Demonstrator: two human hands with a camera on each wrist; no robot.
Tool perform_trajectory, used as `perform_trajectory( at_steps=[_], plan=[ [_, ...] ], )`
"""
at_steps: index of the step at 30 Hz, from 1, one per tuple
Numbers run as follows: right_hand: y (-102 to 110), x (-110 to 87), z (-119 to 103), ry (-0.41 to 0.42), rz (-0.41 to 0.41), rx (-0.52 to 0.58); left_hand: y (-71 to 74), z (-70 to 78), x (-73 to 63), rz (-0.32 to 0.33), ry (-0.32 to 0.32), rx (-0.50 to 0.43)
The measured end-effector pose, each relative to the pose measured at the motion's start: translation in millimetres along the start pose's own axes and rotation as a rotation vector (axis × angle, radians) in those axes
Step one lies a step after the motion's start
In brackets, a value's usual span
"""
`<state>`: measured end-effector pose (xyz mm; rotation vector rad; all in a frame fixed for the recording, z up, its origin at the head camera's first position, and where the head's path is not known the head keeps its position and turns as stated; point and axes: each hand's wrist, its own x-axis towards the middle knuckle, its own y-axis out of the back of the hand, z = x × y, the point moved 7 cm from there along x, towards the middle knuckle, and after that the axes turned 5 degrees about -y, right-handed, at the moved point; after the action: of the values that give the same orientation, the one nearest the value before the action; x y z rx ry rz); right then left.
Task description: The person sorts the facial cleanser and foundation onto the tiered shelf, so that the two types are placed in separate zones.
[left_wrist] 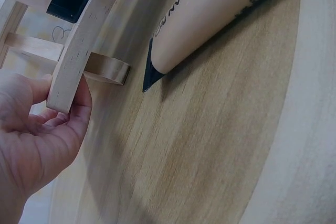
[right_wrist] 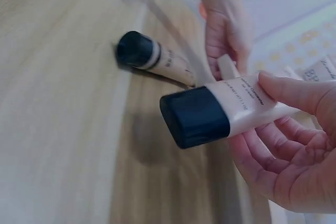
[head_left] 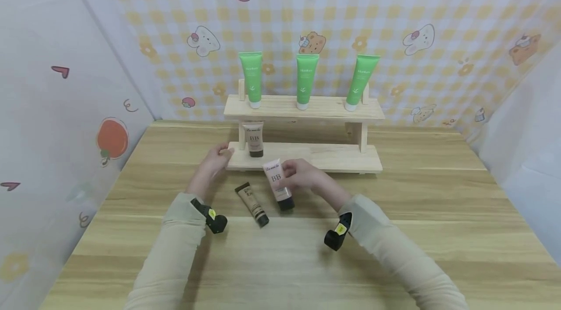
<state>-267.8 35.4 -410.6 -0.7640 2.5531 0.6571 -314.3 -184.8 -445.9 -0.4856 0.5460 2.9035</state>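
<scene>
In my right hand [head_left: 300, 173] is a pink BB cream tube [head_left: 277, 181] with a black cap, held between thumb and fingers in front of the wooden shelf [head_left: 324, 158]. The right wrist view shows the thumb on top of this tube [right_wrist: 247, 103] and the fingers beneath. My left hand [head_left: 217, 156] grips the left end of the lower shelf board; in the left wrist view its thumb and fingers close round the board end [left_wrist: 65, 85]. A second BB cream tube [head_left: 254, 138] stands cap down at the left of the lower board. A beige tube [head_left: 252, 203] with black ends lies on the table.
Three green tubes, one left [head_left: 252, 79], one in the middle [head_left: 305, 80] and one leaning at right [head_left: 361, 81], stand on the upper board [head_left: 280, 110]. Behind the shelf hangs a checked cloth [head_left: 271, 18]. The wooden table [head_left: 420, 193] spreads around it.
</scene>
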Motion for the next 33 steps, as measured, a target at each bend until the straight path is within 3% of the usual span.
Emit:
perform_trajectory(
  at_steps=[18, 28, 33],
  plan=[
    [39, -7.8, -10, 0.064, 0.092, 0.108, 0.7, 1.6, -2.9, 0.004, 0.001, 0.019],
    [76, -9.0, -13, 0.084, 0.178, 0.208, 0.3, 1.4, -3.0, 0.013, -0.001, 0.019],
    [90, -9.0, -13, 0.084, 0.221, 0.181, 0.2, 1.0, -3.1, 0.009, 0.016, 0.021]
  ],
)
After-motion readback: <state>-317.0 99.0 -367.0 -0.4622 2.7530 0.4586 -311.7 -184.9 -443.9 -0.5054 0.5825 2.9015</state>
